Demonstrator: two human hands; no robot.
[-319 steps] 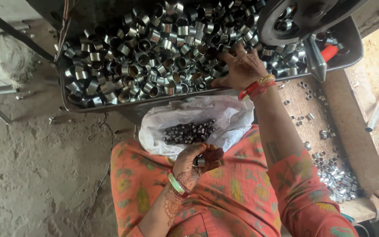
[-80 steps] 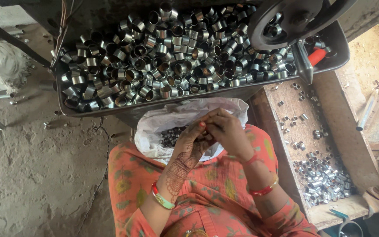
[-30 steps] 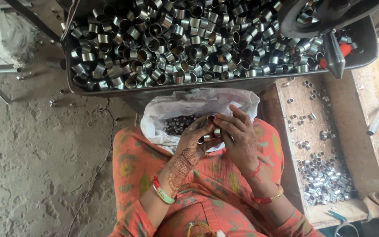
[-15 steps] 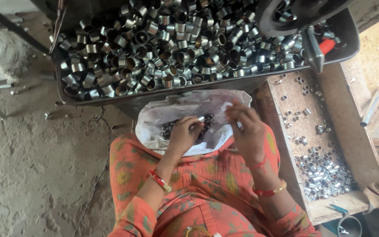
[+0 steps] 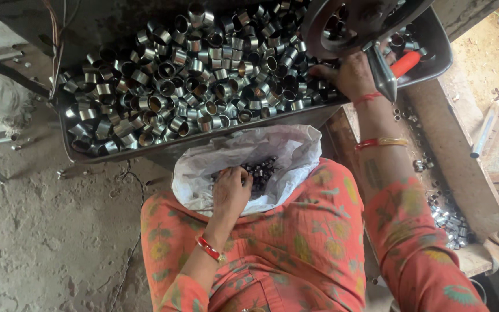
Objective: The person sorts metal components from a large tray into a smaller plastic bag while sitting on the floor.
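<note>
Head view: left hand (image 5: 230, 193) curls, seemingly closed, onto small dark metal rings (image 5: 259, 170) inside the crumpled white plastic bag (image 5: 295, 153) at centre; right hand (image 5: 347, 74), grip unclear, reaches the still heaped tray of shiny steel bushings (image 5: 192, 75) above.

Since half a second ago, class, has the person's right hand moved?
Yes. The right hand has left the white bag on the lap and gone up to the metal tray of steel rings.

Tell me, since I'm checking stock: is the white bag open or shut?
Open: the white bag's mouth gapes, left hand inside among small dark rings.
</note>
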